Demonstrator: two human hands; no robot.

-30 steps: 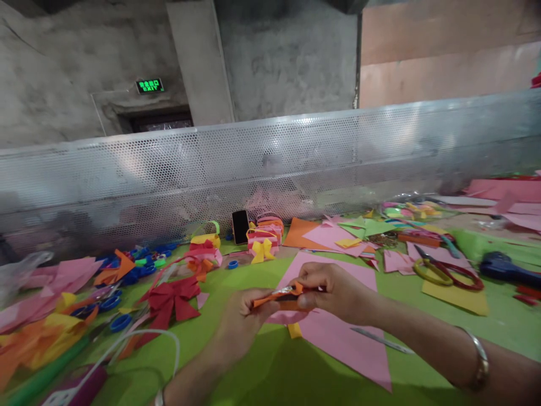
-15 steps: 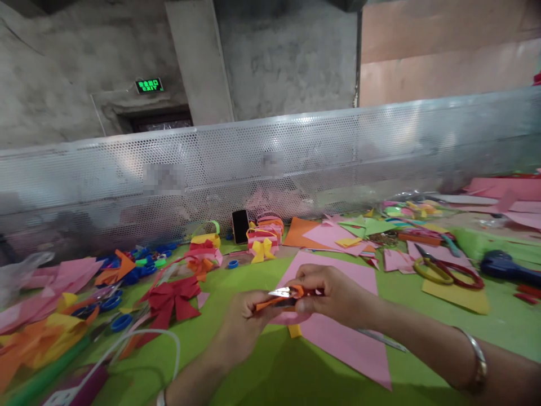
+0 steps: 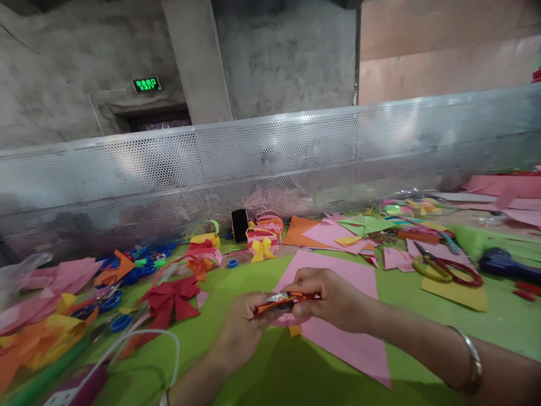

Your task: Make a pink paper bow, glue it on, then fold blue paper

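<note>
Over the pink sheet (image 3: 346,344), both of my hands meet at a small orange paper piece (image 3: 266,308). My left hand (image 3: 239,327) pinches the paper's left end between thumb and fingers. From the right, my right hand (image 3: 333,299) is closed around small scissors (image 3: 281,296), whose silver blades point left and lie along the orange paper. Fingers cover the scissors' handles, and I cannot tell how far the blades are apart. Just below the hands, a small yellow-orange scrap (image 3: 295,331) lies against the pink sheet.
Left of my hands lie a red paper bow (image 3: 173,299), a white cable (image 3: 175,344) and a purple power strip (image 3: 84,386). Larger scissors (image 3: 448,270) and a dark blue glue gun (image 3: 507,265) rest at right. A phone (image 3: 240,225) stands before a perforated metal screen (image 3: 270,146).
The scissors' blades have shifted slightly, with the tips now nearer my left fingers and lying lower over the orange paper. Both hands keep nearly the same place.
</note>
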